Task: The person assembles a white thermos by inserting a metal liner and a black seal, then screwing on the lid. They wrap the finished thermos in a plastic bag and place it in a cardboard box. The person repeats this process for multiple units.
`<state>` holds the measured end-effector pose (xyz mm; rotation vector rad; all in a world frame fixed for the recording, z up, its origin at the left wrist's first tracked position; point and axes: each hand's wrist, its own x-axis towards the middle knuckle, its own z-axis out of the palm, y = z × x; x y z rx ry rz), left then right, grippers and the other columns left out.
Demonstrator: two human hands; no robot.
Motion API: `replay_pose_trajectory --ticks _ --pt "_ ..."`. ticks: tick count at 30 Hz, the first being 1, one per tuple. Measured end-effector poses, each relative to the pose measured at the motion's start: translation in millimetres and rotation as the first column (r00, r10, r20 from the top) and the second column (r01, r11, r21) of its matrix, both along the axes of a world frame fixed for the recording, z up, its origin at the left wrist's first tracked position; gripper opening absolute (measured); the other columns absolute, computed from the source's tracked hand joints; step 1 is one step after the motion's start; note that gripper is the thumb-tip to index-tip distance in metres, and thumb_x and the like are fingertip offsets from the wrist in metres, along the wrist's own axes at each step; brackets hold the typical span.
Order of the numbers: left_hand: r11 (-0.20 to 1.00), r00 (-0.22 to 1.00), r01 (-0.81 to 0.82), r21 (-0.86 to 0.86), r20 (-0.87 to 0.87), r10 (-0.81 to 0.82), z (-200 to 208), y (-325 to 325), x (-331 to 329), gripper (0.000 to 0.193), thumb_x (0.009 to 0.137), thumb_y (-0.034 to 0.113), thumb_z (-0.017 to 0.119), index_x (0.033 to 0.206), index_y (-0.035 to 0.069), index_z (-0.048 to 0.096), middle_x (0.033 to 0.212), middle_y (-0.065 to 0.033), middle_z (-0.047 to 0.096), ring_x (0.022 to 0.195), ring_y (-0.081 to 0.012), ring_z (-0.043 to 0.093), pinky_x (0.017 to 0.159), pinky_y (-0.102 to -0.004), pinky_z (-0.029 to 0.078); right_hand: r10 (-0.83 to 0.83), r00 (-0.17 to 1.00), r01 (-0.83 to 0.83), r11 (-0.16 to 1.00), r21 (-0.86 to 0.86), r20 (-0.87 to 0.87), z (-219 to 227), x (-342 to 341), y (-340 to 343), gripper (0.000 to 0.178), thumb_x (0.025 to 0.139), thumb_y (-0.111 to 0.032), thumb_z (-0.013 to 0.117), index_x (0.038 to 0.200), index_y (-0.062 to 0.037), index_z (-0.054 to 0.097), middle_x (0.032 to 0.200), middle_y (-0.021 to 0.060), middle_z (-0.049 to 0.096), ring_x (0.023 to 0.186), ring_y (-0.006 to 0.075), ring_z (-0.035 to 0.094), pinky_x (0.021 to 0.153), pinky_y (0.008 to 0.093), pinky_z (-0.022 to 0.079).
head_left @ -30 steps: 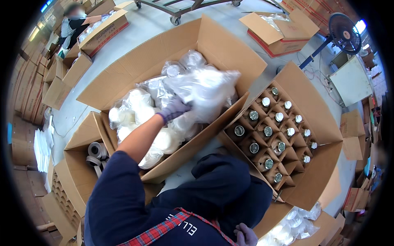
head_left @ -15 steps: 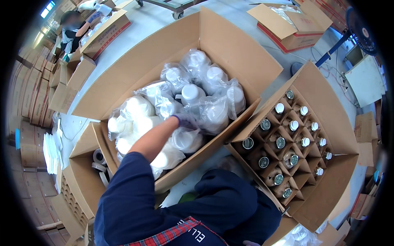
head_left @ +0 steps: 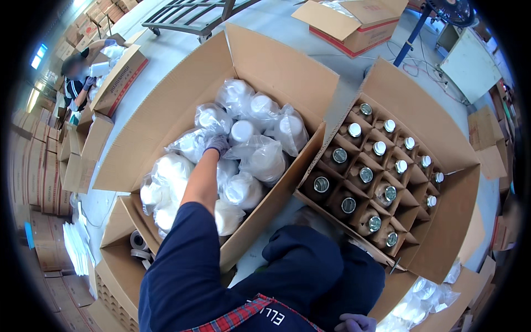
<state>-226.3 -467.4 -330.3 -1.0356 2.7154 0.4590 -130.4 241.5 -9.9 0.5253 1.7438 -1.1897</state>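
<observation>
My left hand [head_left: 217, 145], in a thin purple-grey glove, reaches down into a large open cardboard box [head_left: 160, 94]. The hand touches the clear bags around white round-topped containers, and its fingertips are hidden among them. Just right of it a white container [head_left: 242, 131] stands upright. Several more, such as a bagged container [head_left: 243, 190] nearer to me, crowd the box. Beside my leg at the lower edge rests my gloved right hand [head_left: 357, 322], partly cut off. Its fingers look loosely apart, with nothing visible in them.
On the right, a divided carton [head_left: 442, 243] holds several glass bottles, some white-capped. Rolls of tape [head_left: 138, 240] sit in a box at left. A flat cart [head_left: 193, 19], another carton [head_left: 354, 30] and a fan [head_left: 451, 10] stand farther off. A co-worker [head_left: 74, 86] handles containers at far left.
My left hand has moved left and farther into the box, away from the bags at its right. My right hand shows more at the lower edge. The whole view has shifted.
</observation>
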Motion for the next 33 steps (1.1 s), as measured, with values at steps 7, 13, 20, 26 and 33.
replay_pose_trajectory --ticks 7,13,20,26,33 --pt "0.695 0.796 0.138 0.706 -0.496 0.346 252.7 98.2 62.1 0.037 0.078 0.015 0.078 0.11 -0.002 0.068 0.097 -0.0071 0.069 0.091 -0.0145 0.062 0.08 -0.028 0.049 0.064 0.956 -0.118 0.977 -0.176 -0.285 -7.6 2.1 8.8 0.03 0.091 -0.009 0.058 0.116 0.0071 0.063 0.083 0.0182 0.069 0.067 0.0227 0.066 0.061 0.0303 0.054" --pt "0.819 0.607 0.422 0.39 -0.792 0.065 331.2 237.8 157.6 0.047 0.086 0.007 0.07 0.13 -0.002 0.055 0.127 -0.015 0.06 0.115 -0.0244 0.06 0.098 -0.0351 0.049 -0.188 0.719 -0.265 0.816 -0.514 -0.669 -1.4 -88.1 -70.8 0.058 0.099 -0.012 0.053 0.152 -0.0024 0.033 0.148 0.0157 0.045 0.138 0.0243 0.042 0.113 0.036 0.033" --pt "0.333 0.248 0.943 0.001 -0.671 -0.699 337.5 391.9 108.7 0.027 0.072 0.0 0.072 0.098 0.005 0.066 0.139 -0.0245 0.052 0.125 -0.0432 0.053 0.111 -0.0494 0.035 -0.329 0.561 -0.171 0.852 -0.496 -0.759 11.3 -130.5 -66.6 0.03 0.101 -0.025 0.054 0.118 -0.0028 0.063 0.106 0.0106 0.066 0.103 0.0187 0.06 0.093 0.0298 0.046" --pt "0.487 0.427 0.833 0.264 -0.865 -0.261 326.7 434.5 87.5 0.036 0.082 0.027 0.065 0.108 0.002 0.065 0.124 -0.0207 0.06 0.121 -0.0356 0.055 0.11 -0.0487 0.035 0.114 0.04 -0.518 0.852 0.077 -0.993 19.6 -71.5 -30.8 0.025 0.089 -0.026 0.068 0.105 -0.0076 0.069 0.099 0.0113 0.069 0.091 0.0303 0.065 0.08 0.0403 0.05" --pt "0.199 0.399 0.897 0.394 -0.917 0.015 302.2 468.4 44.6 0.03 0.08 0.033 0.071 0.08 0.004 0.065 0.088 -0.0143 0.068 0.087 -0.0311 0.063 0.1 -0.0535 0.04 0.486 0.351 0.107 0.828 0.55 -0.8 -141.1 -372.3 -31.2 0.045 0.087 -0.034 0.066 0.126 -0.0114 0.059 0.122 0.0184 0.06 0.112 0.0373 0.06 0.096 0.0446 0.049"
